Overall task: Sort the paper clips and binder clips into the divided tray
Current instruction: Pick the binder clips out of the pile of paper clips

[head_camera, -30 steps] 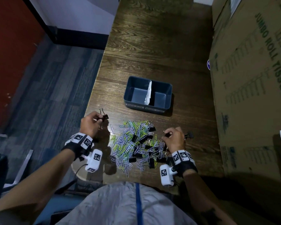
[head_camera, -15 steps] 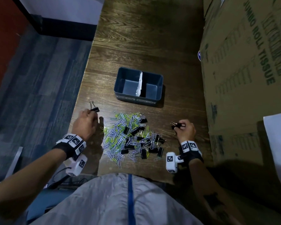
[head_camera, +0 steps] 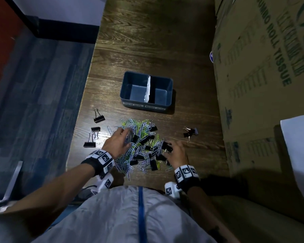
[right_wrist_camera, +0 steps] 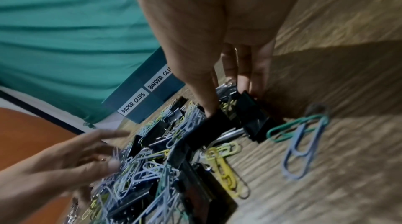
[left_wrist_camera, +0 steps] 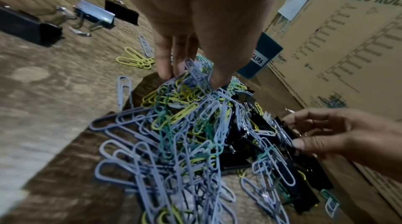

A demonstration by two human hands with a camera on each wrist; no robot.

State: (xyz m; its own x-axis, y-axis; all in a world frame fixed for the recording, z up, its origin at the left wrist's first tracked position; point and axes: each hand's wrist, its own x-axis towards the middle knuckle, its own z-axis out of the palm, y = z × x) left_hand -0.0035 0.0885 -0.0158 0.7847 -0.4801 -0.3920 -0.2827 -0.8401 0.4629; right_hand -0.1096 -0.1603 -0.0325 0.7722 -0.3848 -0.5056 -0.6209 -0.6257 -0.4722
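A mixed pile [head_camera: 144,146] of blue, yellow and green paper clips and black binder clips lies on the wooden table [head_camera: 147,41], in front of the dark blue divided tray [head_camera: 146,105]. The tray's labels read PAPER CLIPS on the left and BINDER CLIPS on the right [right_wrist_camera: 139,93]. My left hand [head_camera: 128,137] is at the pile's left side, its fingertips [left_wrist_camera: 165,71] pinching a bunch of paper clips [left_wrist_camera: 193,73]. At the pile's right edge, my right hand [head_camera: 167,149] pinches a black binder clip [right_wrist_camera: 252,112] between thumb and fingers.
Three black binder clips [head_camera: 95,130] lie apart to the left of the pile, near the table's left edge. A small group of binder clips [head_camera: 190,132] lies to the right. Large cardboard boxes [head_camera: 261,76] wall off the right side. Bare table stretches beyond the tray.
Both hands have left the binder clips they held out at the sides. Those clips now lie left and right of the pile. Both hands have moved into the pile and taken hold of clips.
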